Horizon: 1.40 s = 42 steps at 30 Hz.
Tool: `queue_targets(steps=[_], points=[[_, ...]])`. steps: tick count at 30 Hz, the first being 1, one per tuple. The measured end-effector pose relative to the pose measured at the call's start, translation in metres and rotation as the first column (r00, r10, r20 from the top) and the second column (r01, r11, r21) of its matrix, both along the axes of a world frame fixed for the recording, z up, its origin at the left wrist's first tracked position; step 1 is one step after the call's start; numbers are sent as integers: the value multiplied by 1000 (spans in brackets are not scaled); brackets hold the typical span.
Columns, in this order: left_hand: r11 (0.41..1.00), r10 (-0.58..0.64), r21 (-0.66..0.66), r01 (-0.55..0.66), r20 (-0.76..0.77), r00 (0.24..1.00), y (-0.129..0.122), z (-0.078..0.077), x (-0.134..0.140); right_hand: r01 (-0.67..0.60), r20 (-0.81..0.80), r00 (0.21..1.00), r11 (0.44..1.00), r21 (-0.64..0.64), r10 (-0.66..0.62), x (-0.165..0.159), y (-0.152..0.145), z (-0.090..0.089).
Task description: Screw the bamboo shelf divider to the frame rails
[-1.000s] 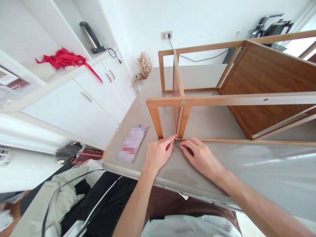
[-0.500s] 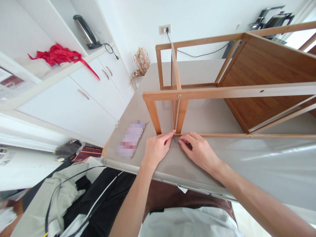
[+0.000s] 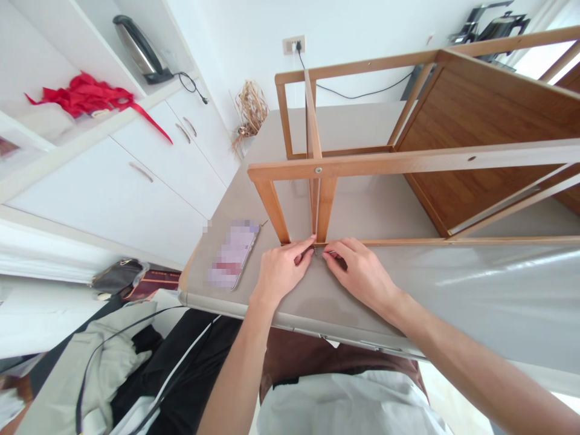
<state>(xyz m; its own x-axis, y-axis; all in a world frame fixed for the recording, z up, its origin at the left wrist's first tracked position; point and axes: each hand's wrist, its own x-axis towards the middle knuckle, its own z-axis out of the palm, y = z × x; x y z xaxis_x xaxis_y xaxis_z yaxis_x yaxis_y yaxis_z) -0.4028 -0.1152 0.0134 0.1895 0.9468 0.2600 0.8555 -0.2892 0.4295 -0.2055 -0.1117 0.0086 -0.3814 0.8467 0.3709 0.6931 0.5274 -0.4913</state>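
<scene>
A wooden shelf frame [image 3: 362,163] lies on its side on the grey-covered table [image 3: 408,302]. My left hand [image 3: 281,272] is at the foot of its near upright, index finger stretched against the wood and thumb close beside the joint. My right hand [image 3: 357,263] rests just to the right, thumb and forefinger pinched on a thin bent metal tool [image 3: 316,251] that looks like a hex key. Its short end stands at the lower rail between my two hands. Fingers hide part of the tool and the joint.
Left of my hands lies a phone [image 3: 233,257], with a thin metal piece [image 3: 264,223] sticking out by its top corner. Beyond the table's left edge stand white cabinets [image 3: 113,181] with an electric kettle [image 3: 140,48] and red ribbon [image 3: 84,96]. Dried stalks [image 3: 251,109] stand behind.
The camera view has shifted slightly, so everything sits a little further left and higher. Both hands keep nearly the same place and grip at the joint.
</scene>
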Motion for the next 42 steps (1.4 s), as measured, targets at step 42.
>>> queue_targets(steps=[42], points=[[1000,3,-16,-3,4,1000,0,-3,0,-70,255,965,997,43,57,3,-3,8]])
